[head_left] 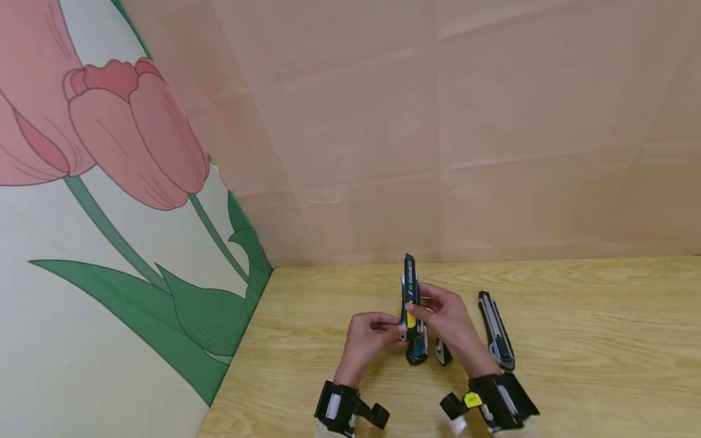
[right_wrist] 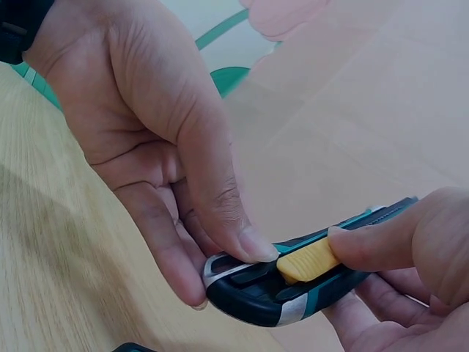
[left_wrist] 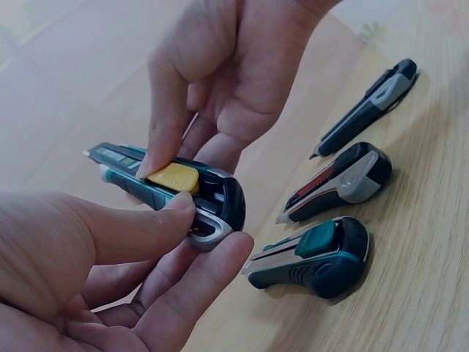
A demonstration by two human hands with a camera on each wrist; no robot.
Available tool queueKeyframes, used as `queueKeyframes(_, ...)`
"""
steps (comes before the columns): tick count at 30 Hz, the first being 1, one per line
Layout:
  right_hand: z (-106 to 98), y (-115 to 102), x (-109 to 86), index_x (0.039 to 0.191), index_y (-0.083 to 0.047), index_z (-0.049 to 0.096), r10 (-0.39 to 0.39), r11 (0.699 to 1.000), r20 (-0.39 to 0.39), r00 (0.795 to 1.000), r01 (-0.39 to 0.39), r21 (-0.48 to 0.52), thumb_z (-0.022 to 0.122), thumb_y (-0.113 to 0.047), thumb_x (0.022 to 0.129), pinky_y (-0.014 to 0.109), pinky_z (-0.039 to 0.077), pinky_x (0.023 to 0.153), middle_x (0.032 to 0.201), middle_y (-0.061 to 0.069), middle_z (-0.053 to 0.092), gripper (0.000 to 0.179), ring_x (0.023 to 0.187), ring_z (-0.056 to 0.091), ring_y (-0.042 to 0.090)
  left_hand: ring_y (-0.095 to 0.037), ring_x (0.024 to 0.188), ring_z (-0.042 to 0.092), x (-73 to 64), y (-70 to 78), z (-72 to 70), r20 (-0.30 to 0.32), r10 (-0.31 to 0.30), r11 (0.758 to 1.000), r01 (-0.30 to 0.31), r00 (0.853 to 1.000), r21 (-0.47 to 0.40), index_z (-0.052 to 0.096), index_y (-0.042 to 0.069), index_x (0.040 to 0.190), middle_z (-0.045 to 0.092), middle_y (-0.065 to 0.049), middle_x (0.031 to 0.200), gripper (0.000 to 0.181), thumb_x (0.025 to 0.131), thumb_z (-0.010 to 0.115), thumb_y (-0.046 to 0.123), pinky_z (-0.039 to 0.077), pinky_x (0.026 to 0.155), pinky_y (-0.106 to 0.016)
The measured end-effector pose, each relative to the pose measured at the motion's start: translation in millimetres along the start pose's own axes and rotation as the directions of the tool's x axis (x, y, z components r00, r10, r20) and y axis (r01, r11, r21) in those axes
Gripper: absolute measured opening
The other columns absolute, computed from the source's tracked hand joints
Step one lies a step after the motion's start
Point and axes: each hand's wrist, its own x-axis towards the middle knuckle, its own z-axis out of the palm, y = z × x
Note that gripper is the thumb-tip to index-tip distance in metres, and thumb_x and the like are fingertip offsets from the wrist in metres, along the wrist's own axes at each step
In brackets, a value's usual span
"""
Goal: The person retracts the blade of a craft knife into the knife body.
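Both hands hold one utility knife (head_left: 409, 286) above the table; it is dark with green trim and a yellow slider (left_wrist: 174, 177). My left hand (head_left: 368, 336) pinches its rounded rear end, the thumb close behind the slider. Toward the front, my right hand (head_left: 451, 316) grips the body, with its thumb (right_wrist: 359, 248) at the slider's front edge. Below the hands lies a second utility knife with a dark green slider (left_wrist: 316, 240). Beside it are a grey-and-black one with a red strip (left_wrist: 344, 183), partly behind the right hand in the head view, and a slim grey-and-black one (head_left: 497, 331).
The wood-grain table (head_left: 602, 340) meets a tan sheet (head_left: 493, 152) along its back edge. A panel with painted tulips (head_left: 137, 134) runs along the left side. Black camera bands (head_left: 336, 407) sit on both wrists.
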Motion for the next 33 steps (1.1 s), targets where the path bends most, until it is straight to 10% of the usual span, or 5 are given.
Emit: queueKeyframes(33, 2.3, -1.2, -0.7, 0.132, -0.021, 0.052, -0.018, 1.000, 0.071, 0.997, 0.016, 0.019, 0.067, -0.009, 0.085, 0.056, 0.041, 0.101, 0.134, 0.012, 0.053, 0.051, 0.116, 0.055, 0.031, -0.028, 0.077, 0.070, 0.0, -2.1, -3.4, 0.004, 0.004, 1.000, -0.004, 1.000, -0.030, 0.074, 0.008, 0.091, 0.071, -0.013, 0.090, 0.015, 0.077, 0.076, 0.012, 0.059, 0.074, -0.044)
